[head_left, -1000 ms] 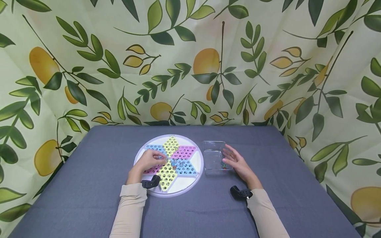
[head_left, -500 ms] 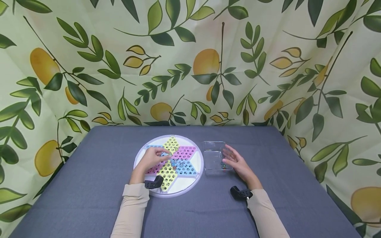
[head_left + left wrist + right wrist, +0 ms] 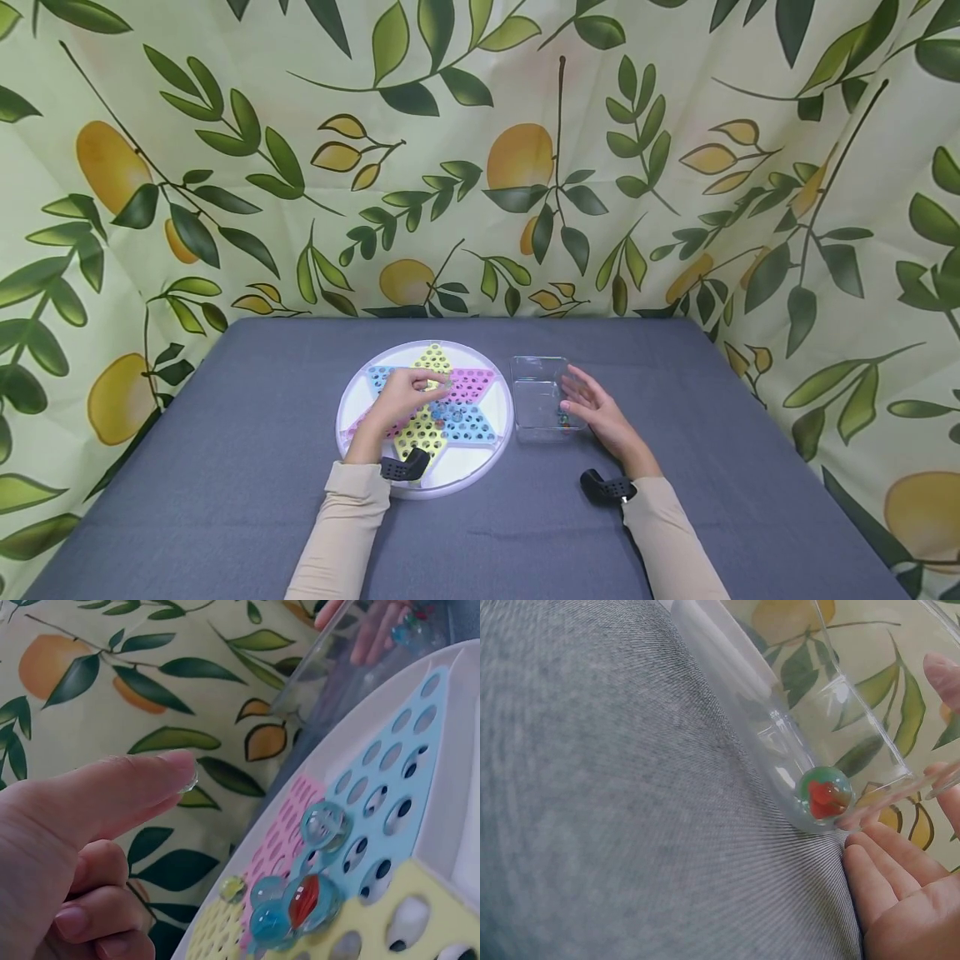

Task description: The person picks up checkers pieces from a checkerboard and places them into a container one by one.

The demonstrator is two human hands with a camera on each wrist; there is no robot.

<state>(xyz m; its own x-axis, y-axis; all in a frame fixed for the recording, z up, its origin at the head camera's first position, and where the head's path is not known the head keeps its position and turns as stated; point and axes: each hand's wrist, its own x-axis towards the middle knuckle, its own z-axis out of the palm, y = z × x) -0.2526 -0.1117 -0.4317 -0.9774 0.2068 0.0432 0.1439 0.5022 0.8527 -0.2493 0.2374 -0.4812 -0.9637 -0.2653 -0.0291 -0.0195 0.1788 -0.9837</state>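
A round white Chinese checkers board (image 3: 474, 457) bears a star of yellow, pink and blue hole fields. Above its far side, my left hand (image 3: 397, 400) pinches a small clear marble (image 3: 191, 782) between thumb and index finger; the fingertips mostly hide it. Near the star's centre sit several blue marbles (image 3: 324, 825), one with a red core (image 3: 304, 901), and a yellow-green marble (image 3: 233, 889). My right hand (image 3: 603, 417) rests at the right wall of a clear plastic box (image 3: 534, 400), fingers loosely extended. Inside the box's near right corner lies a green-and-red marble (image 3: 825, 793).
Board and box stand side by side on a grey cloth-covered table (image 3: 255, 467). A leaf-and-fruit patterned cloth (image 3: 465, 208) hangs behind the table. Black wrist cameras are strapped on both wrists, the left one (image 3: 408, 465) hanging over the board's near part.
My left hand has moved right and slightly away across the board, from the left of the star's centre to its far side, fingertips pinched. The right hand and the box have stayed put.
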